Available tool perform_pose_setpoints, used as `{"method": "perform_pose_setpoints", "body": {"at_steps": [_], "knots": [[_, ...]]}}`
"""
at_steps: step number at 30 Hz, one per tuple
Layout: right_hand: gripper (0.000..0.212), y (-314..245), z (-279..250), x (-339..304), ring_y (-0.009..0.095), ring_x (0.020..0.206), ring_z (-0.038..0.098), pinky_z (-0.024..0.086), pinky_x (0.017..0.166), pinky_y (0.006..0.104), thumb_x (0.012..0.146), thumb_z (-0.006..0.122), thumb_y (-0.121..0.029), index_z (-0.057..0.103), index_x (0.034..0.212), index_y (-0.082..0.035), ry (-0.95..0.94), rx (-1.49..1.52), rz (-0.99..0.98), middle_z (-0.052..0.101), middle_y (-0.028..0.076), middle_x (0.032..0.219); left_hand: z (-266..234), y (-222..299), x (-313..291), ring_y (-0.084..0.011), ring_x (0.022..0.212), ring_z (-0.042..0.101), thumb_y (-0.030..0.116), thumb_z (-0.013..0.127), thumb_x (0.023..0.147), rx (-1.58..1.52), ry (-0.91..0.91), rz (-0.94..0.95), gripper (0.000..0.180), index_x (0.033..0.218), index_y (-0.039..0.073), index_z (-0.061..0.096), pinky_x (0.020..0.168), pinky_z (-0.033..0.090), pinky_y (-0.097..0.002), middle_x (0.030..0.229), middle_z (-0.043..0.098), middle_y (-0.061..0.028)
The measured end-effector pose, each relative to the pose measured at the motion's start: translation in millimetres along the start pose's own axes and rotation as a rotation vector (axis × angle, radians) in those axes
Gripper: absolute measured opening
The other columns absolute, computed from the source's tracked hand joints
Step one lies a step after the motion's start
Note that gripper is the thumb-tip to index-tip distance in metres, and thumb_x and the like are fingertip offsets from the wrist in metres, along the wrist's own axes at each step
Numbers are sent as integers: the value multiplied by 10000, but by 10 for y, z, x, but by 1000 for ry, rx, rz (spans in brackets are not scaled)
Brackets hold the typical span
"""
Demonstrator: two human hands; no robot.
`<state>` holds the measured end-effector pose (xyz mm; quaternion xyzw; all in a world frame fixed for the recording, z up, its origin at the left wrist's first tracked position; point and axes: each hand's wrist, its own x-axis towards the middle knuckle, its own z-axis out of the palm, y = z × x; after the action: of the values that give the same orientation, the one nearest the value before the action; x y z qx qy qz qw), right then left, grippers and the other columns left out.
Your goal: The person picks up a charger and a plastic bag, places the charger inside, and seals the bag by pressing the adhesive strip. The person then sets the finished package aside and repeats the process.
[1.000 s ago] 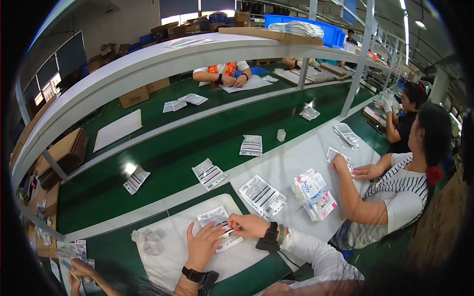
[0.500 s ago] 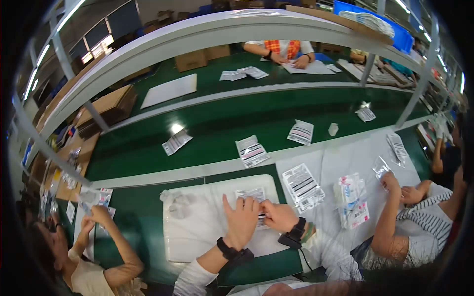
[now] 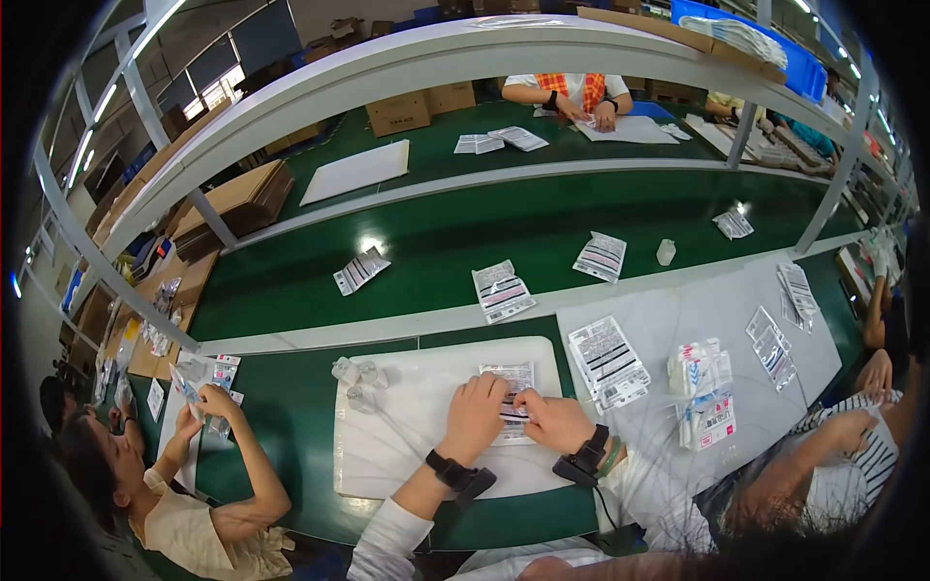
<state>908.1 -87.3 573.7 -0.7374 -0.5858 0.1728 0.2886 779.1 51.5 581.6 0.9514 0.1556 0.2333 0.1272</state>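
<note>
On a white padded board (image 3: 387, 455) lies a silver printed packet (image 3: 518, 373), partly covered by my fingers. My left hand (image 3: 475, 414) rests over its left side, fingers bent and pressed together on it. At the packet's right edge, my right hand (image 3: 557, 423) is closed, with thumb and fingers pinching it; the fingertips are partly hidden. Several small clear plastic containers (image 3: 360, 373) stand at the board's upper left corner.
Silver packets (image 3: 503, 290) lie scattered along the green belt (image 3: 426, 247) ahead. On the right, a larger printed packet (image 3: 607, 360) and a stack of white packs (image 3: 702, 392) lie on a white sheet. Co-workers sit left and right; another works across. A shelf (image 3: 387, 73) spans above.
My left index finger, raised before, has folded down onto the packet. The whole view has shifted slightly right. The co-worker at right has drawn their hands back from a small packet, now lying flat.
</note>
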Motion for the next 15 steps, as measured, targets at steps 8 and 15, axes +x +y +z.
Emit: {"method": "perform_pose_setpoints", "body": {"at_steps": [8, 15], "knots": [[396, 19, -353, -73, 249, 851, 612, 513, 709, 365, 833, 725, -286, 624, 1198, -170, 151, -59, -273, 672, 46, 1082, -309, -377, -316, -267, 1093, 581, 156, 728, 769, -196, -120, 190, 397, 1148, 115, 616, 915, 474, -397, 1143, 596, -59], [433, 120, -392, -82, 183, 832, 543, 472, 760, 306, 843, 710, -359, 658, 1242, -201, -25, -222, -279, 624, -65, 1277, -285, -517, -396, -255, 1278, 493, 225, 713, 822, -64, -206, 346, 511, 1312, 154, 586, 983, 440, -386, 1348, 557, -12]]}}
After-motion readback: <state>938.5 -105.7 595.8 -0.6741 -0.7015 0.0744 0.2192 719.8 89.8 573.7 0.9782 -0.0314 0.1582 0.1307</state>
